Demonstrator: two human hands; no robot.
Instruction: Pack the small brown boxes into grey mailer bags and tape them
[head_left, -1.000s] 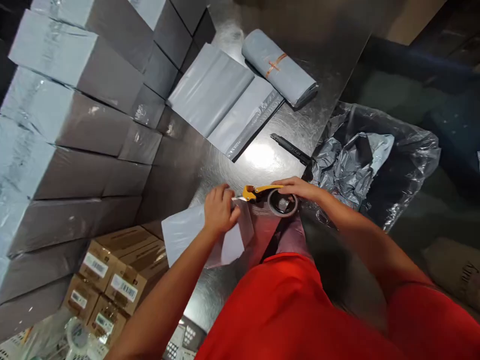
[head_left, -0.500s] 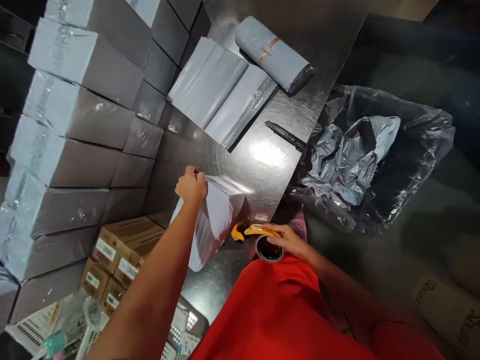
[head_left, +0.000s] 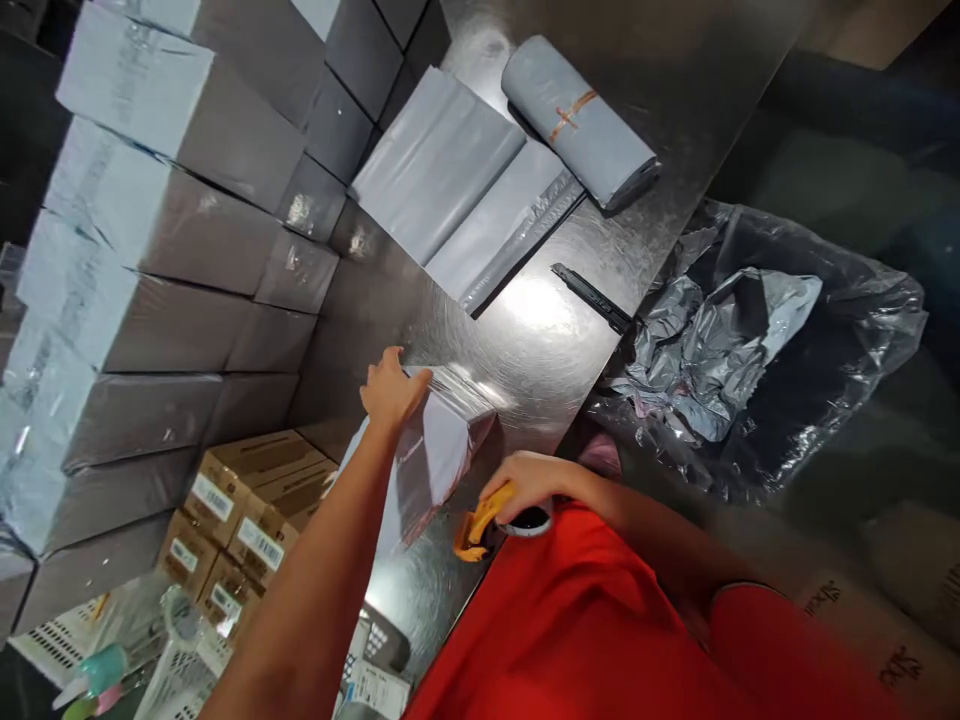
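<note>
A box-shaped package in pale grey plastic (head_left: 442,440) lies on the metal table in front of me. My left hand (head_left: 391,392) grips its far left edge, thumb apart and fingers curled over the side; the fingertips are partly hidden. My right hand (head_left: 531,478) is closed round the handle of a yellow tape dispenser (head_left: 474,528), close to my red shirt. The dispenser's roll of tape (head_left: 531,522) shows under the hand. Its yellow head points left and down, beside the package's near right side and apart from it.
Wrapped boxes (head_left: 195,230) are stacked high on the left, above brown cartons (head_left: 244,520). Flat grey mailer bags (head_left: 457,180), a tied roll of bags (head_left: 577,120) and a black utility knife (head_left: 592,298) lie on the table (head_left: 517,350). A clear bag with crumpled plastic (head_left: 720,350) hangs by the right edge.
My left hand has loosened from a pinch to a wider grip over the package edge. My right hand has moved left with the tape dispenser, whose head now tilts down. The view has shifted slightly.
</note>
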